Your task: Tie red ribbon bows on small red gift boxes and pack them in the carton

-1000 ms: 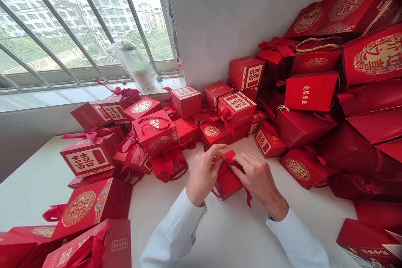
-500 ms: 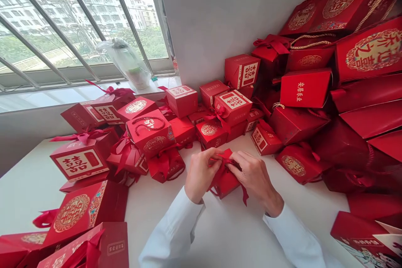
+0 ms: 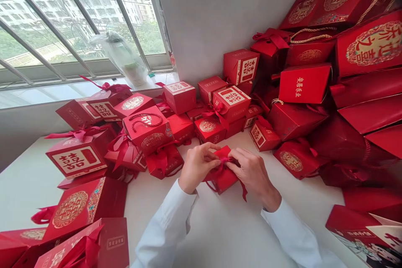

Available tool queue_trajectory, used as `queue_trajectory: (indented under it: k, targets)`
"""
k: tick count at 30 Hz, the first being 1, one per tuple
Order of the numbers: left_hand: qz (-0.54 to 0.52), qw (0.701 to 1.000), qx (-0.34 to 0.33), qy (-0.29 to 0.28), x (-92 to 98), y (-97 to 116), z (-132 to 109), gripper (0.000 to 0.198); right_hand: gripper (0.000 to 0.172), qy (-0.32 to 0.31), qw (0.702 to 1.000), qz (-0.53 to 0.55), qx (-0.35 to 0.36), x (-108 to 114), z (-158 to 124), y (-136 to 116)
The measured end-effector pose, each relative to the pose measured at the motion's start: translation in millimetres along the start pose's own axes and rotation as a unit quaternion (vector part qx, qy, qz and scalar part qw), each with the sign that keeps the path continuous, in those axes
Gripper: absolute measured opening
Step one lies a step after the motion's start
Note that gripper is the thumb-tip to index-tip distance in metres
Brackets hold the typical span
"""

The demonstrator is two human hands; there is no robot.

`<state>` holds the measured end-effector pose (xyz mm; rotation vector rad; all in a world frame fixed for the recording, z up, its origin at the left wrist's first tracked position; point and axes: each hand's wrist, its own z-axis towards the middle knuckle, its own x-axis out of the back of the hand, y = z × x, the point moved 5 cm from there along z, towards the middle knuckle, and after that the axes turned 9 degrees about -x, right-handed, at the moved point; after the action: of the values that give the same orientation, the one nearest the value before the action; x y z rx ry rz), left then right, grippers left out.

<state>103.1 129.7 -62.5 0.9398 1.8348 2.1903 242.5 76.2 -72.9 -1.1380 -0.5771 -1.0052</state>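
Observation:
A small red gift box (image 3: 226,181) stands on the white table between my hands, with a dark red ribbon (image 3: 223,163) gathered in a bow on its top. My left hand (image 3: 198,165) pinches the ribbon from the left, thumb and fingers pressed together. From the other side my right hand (image 3: 251,171) grips the ribbon between thumb and curled fingers. One ribbon tail hangs down the box's right side, below my right hand. A cord handle loops at the box's lower left. My fingers partly hide the knot.
Red gift boxes (image 3: 150,127) with ribbons and cord handles crowd the left and back of the white table (image 3: 220,234). More boxes and bags (image 3: 304,83) pile high at right. A plastic-wrapped cup (image 3: 133,67) stands on the sill by the barred window.
My left hand has shifted slightly left, its fingers drawing outward along the ribbon, and more of the bow shows. My right hand stays at the ribbon. The view has shifted slightly.

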Motion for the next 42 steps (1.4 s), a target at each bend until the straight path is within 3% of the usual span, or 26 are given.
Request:
queue_trajectory:
  k: [10, 15, 21, 28, 31, 34, 37, 40, 42]
  targets:
    - [-0.004, 1.0, -0.004, -0.003, 0.4, 1, 1, 0.033, 0.016, -0.06, 0.994, 0.084, -0.032, 4, 5, 2]
    - [-0.008, 1.0, 0.017, 0.0, 6.5, 3, -2, 0.035, 0.021, -0.08, 0.994, 0.062, 0.036, 9, 4, 2]
    - [0.023, 0.999, 0.043, -0.001, 15.2, 7, -5, 0.036, 0.028, -0.027, 0.992, 0.04, 0.118, 18, -3, 3]
    - [0.141, 0.989, 0.006, -0.043, 20.6, 11, -7, 0.022, 0.024, 0.075, 0.98, -0.062, 0.171, 20, -12, 9]
    - [0.177, 0.982, -0.008, -0.068, 19.3, 13, -7, 0.019, 0.024, 0.057, 0.985, -0.039, 0.159, 19, -10, 13]
    - [0.183, 0.979, -0.014, -0.083, 17.3, 13, -7, 0.021, 0.029, 0.021, 0.992, 0.058, 0.109, 23, -6, 16]
    - [0.199, 0.976, -0.029, -0.082, 14.7, 15, -5, 0.024, 0.029, 0.064, 0.987, 0.118, 0.092, 38, -8, 8]
    - [0.215, 0.973, -0.041, -0.07, 12.5, 16, -3, 0.018, 0.016, 0.105, 0.98, 0.088, 0.143, 44, -16, -16]
    - [0.216, 0.973, -0.04, -0.064, 12.3, 16, -3, 0.015, 0.012, 0.08, 0.978, 0.034, 0.192, 35, -23, -35]
